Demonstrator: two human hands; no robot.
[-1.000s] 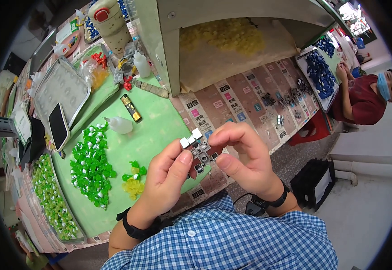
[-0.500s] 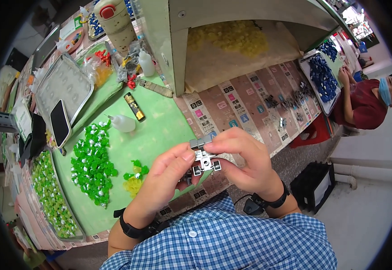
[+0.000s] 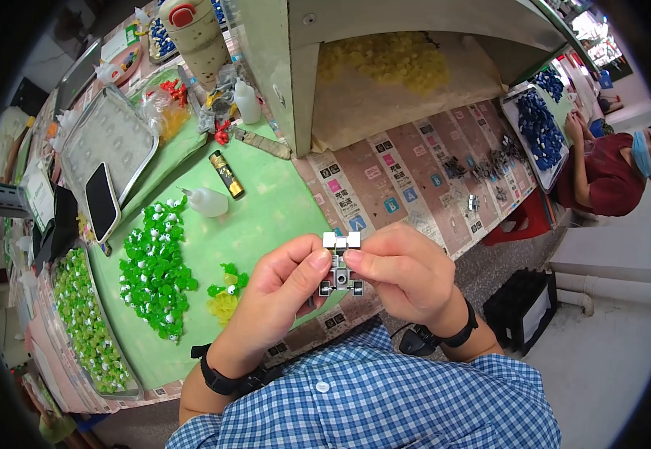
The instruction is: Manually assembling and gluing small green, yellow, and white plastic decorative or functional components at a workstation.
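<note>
Between both hands, in front of my chest, is a small silver-grey plastic toy part (image 3: 342,280). It has a wide block across its far end and dark round pieces at the two near corners. My left hand (image 3: 286,275) pinches it from the left with the thumb on top. From the right, the thumb and index finger of my right hand (image 3: 409,271) press on its middle, just below the wide block. Something dark shows under the left fingers, too hidden to name. Left of my left hand lies a small group of green and yellow pieces (image 3: 224,303).
Green pieces with white parts (image 3: 159,269) are heaped on the green mat (image 3: 265,202), beside a squeeze bottle (image 3: 207,202) and a lighter (image 3: 226,174). A phone (image 3: 102,200) lies by a metal tray (image 3: 108,142). A metal booth (image 3: 273,90) stands ahead; a masked person (image 3: 602,168) sits right.
The toy part has turned to sit straighter, its wide block now facing up toward the camera. My right fingers have slid from that block down to the part's middle.
</note>
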